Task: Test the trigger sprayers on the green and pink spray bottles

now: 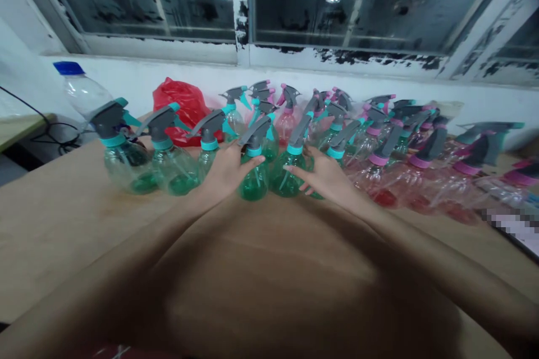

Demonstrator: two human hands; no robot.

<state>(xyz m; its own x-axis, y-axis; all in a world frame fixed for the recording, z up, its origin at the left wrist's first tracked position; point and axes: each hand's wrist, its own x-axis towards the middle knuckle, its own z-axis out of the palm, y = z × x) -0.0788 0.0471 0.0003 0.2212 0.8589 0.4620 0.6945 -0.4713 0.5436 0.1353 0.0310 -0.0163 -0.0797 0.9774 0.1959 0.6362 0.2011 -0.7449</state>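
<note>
Your left hand (pixel 225 171) and right hand (pixel 328 176) are partly curled, thumbs against a left green spray bottle (pixel 253 184) and a right green spray bottle (pixel 288 177); how firmly they grip, you cannot tell. Both bottles stand upright, side by side on the brown table (pixel 80 230), with pink-collared spray bottles (pixel 419 179) to the right and a red plastic bag (pixel 179 102) behind, to the left.

Dark windows (pixel 370 5) with peeling white frames reflect strip lights above a white wall (pixel 138 70); a tan bench (pixel 76 213) stands below.
</note>
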